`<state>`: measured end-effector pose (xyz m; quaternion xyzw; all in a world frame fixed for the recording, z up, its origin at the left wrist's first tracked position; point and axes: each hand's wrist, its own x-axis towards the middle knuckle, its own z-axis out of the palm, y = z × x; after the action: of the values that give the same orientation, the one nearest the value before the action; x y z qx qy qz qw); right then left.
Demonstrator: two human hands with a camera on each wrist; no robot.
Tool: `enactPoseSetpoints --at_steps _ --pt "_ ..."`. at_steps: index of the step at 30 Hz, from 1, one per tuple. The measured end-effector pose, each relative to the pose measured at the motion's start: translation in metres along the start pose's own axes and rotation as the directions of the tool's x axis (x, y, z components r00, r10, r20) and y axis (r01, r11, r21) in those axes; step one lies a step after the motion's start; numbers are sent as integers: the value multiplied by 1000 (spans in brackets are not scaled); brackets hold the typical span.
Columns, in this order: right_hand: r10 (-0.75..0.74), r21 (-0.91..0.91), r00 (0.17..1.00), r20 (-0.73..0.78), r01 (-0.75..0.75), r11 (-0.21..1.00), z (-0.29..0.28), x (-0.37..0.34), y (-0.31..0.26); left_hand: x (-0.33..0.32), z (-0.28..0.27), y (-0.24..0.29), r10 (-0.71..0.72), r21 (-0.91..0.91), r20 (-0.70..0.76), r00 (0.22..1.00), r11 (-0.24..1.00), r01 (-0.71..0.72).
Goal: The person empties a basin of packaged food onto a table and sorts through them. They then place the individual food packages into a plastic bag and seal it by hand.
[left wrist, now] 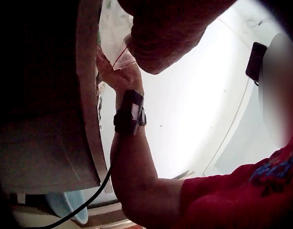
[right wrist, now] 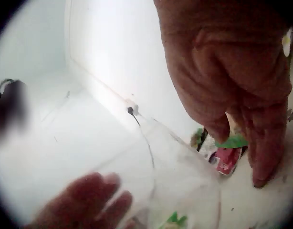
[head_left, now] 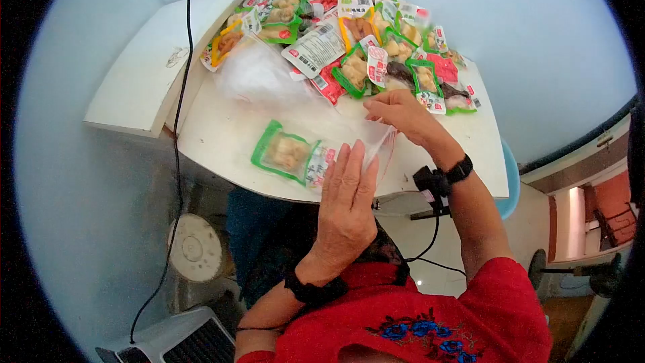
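A clear plastic bag [head_left: 381, 144] lies across the front of the white table, with its open end toward the right. Inside it is a green-edged food packet [head_left: 285, 153] with pale chunks showing through its window. My left hand [head_left: 346, 195] rests its straight fingers on the bag, over the printed end of the packet. Beyond the bag's mouth is my right hand [head_left: 406, 115], fingers pointing left near the bag's edge. The right wrist view shows the fingers of the right hand [right wrist: 232, 81] extended and apart from the film.
A heap of food packets [head_left: 329, 47] covers the back of the white table [head_left: 457, 161]. Crumpled clear plastic bags [head_left: 262, 74] lie at its left. A black cable [head_left: 180, 128] hangs at the left, above a round stool [head_left: 195, 247]. A blue basin [head_left: 510, 178] shows past the right edge.
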<state>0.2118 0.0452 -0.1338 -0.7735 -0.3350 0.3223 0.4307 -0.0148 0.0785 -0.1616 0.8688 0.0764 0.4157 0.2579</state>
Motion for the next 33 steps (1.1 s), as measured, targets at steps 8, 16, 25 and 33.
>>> enactPoseSetpoints --at_steps 8,16,25,33 --pt "208 723 978 -28 -124 680 27 9 -14 -2 1 -1 6 16 15 1000 1000 -6" --pt "163 788 984 68 -153 596 13 3 -6 -2 -2 -2 8 22 23 1000 1000 -9" --pt "64 588 996 60 -87 804 -35 -77 1 -1 -2 0 14 8 -32 999 1000 -14" --pt "251 601 933 -260 -48 798 -34 -150 20 4 2 -2 20 -12 -25 999 1000 -21"
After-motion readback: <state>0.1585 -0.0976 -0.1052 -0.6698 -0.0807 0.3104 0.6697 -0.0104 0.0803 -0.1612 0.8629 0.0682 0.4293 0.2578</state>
